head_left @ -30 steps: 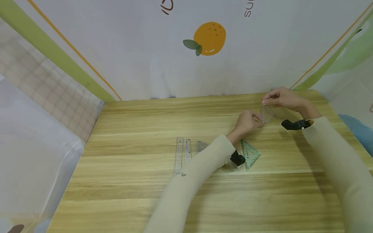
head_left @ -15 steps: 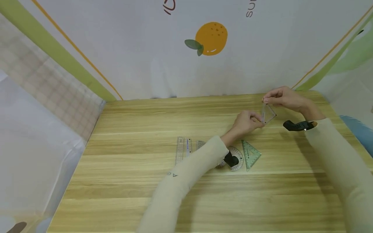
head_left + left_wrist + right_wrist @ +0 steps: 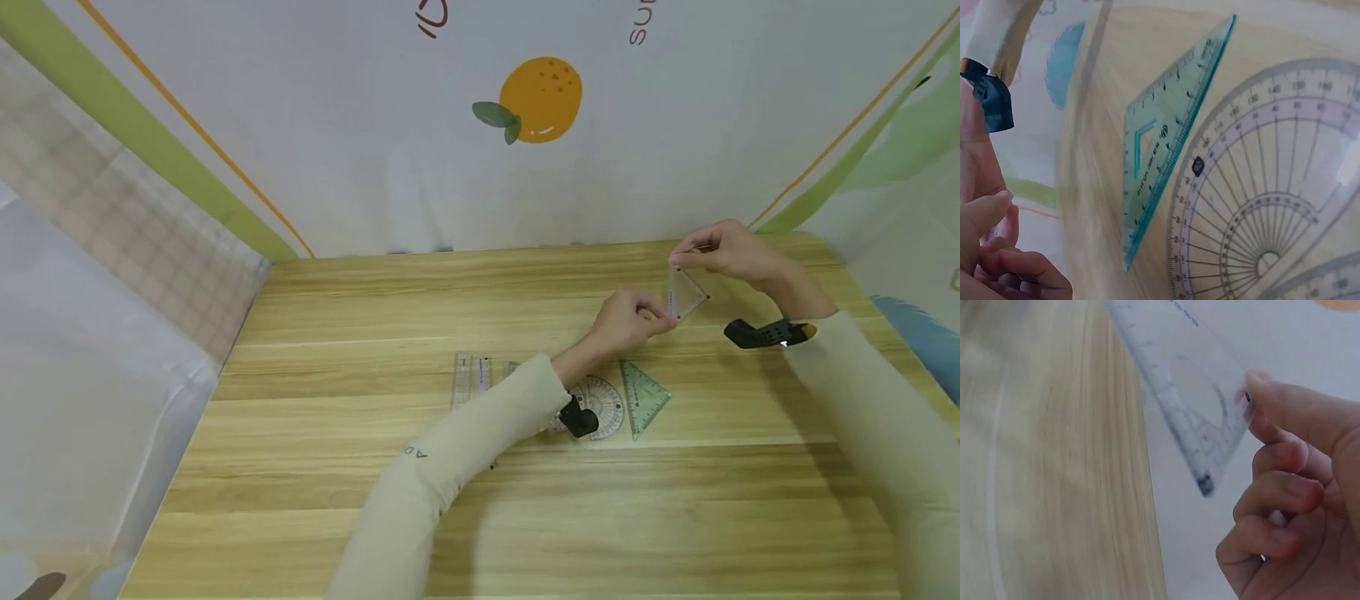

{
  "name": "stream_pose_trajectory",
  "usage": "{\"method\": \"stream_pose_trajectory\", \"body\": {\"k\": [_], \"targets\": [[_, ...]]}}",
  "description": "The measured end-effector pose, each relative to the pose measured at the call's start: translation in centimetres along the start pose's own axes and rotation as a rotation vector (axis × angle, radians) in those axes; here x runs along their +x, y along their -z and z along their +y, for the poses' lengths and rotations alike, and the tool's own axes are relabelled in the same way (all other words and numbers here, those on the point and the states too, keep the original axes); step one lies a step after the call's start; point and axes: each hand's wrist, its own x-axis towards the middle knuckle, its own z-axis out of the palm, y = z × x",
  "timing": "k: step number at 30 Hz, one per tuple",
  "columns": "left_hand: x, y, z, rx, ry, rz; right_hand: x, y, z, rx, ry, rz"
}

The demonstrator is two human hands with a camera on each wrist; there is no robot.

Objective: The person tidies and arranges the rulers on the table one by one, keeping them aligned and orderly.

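Between both hands, above the table's back right part, is a clear set square. The right hand pinches its upper corner between thumb and fingertips, seen closely in the right wrist view, where the set square shows an oval cutout. At the lower corner, the left hand pinches with thumb and forefinger. Near the left wrist a green set square lies flat on the table, next to a clear protractor. In the left wrist view the green set square and the protractor appear large.
Two clear rulers, one a plain ruler and one with blue print, lie left of the protractors, partly under the left sleeve. Another protractor is mostly covered by that sleeve. A white printed curtain borders the table's back edge.
The left forearm has shifted left, uncovering more of the protractor beside the green set square. Both hands keep their pinch on the clear set square, which has tilted slightly.
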Motion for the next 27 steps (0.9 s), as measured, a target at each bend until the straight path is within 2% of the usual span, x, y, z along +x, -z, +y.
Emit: {"method": "stream_pose_trajectory", "body": {"k": [10,19,27], "targets": [[-1.4,0.3,0.2,-0.028,-0.016,-0.042,-0.6,-0.9,-1.3,-0.012,0.016,0.017],[-2.5,0.5,0.2,-0.060,-0.048,-0.057,-1.2,-1.4,-1.7,-0.020,-0.027,0.056],[-3.5,0.5,0.6,-0.069,-0.030,-0.079,-1.6,-1.6,-1.9,0.032,-0.031,0.015]]}}
